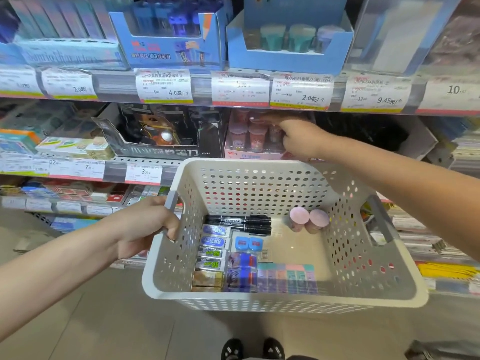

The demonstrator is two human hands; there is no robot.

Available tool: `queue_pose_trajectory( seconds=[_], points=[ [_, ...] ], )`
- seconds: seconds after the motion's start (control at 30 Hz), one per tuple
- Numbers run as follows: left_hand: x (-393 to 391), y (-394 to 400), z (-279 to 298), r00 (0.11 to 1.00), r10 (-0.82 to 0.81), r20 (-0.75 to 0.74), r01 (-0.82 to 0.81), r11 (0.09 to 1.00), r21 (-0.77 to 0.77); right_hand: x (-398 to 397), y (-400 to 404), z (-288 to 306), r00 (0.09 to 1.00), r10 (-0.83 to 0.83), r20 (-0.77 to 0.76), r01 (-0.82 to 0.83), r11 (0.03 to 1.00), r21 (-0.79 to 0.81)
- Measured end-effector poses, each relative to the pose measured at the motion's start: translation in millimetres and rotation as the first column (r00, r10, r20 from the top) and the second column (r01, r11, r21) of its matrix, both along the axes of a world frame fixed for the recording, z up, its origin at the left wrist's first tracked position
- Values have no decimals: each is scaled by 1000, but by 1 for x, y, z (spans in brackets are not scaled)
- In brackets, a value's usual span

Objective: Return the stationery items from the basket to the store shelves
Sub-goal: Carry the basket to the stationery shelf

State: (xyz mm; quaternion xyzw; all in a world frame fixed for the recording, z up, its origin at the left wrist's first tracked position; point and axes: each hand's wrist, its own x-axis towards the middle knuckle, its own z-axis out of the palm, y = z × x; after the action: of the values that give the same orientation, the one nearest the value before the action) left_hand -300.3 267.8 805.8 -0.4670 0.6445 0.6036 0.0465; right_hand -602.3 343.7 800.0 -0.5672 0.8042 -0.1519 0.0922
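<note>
Shoes [253, 348] at bottom edge, then the white basket [363, 302] held out in front of the shelves. Left hand [148, 227] grips the basket's grey left handle [172, 201], fingers curled through the slot.

Right hand [298, 139] is up at the middle shelf, at the pink display box [249, 149] of small pink-lidded tubs [255, 133]. Fingers look curled at the tubs on the box's right side; can't tell if they're clamped on one or just nudging the row, too blurred.

Step in hand, my read: slotting a pink tub back into that box. To do it well: seat it upright in a free spot on the right, lid up like its neighbours, don't tip the ones beside it, keep the wrist under the shelf lip above. Hold the basket level meanwhile so the loose tubs don't roll.

Basket contents:
- two more pink tubs [309, 219], back right, lying tipped, touching each other
- two black markers [239, 223], back, side by side
- column of erasers [213, 253] along the left wall
- two small blue sharpeners [248, 242], centre
- blue packets [241, 271] below those
- row of pastel packets [288, 278] along the front

Plenty left to shelve; the two tubs likely go in the same pink box.
</note>
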Motion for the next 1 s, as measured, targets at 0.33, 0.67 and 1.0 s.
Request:
queue_pose_trajectory(
  seconds=[0.33,0.67,1.0],
  points=[
    [-6,-4,1,1000,-9,-9,9,1000,-11,59,82,2,764,580,-283,-462,798,387],
    [-8,-4,7,998,-54,-15,53,999,-5,55,65,-31,629,699,-341,-217,578,786],
    [-9,-5,7,998,-64,-15,64,998,5,50,64,-37,589,719,-369,-246,594,766]
  ],
)
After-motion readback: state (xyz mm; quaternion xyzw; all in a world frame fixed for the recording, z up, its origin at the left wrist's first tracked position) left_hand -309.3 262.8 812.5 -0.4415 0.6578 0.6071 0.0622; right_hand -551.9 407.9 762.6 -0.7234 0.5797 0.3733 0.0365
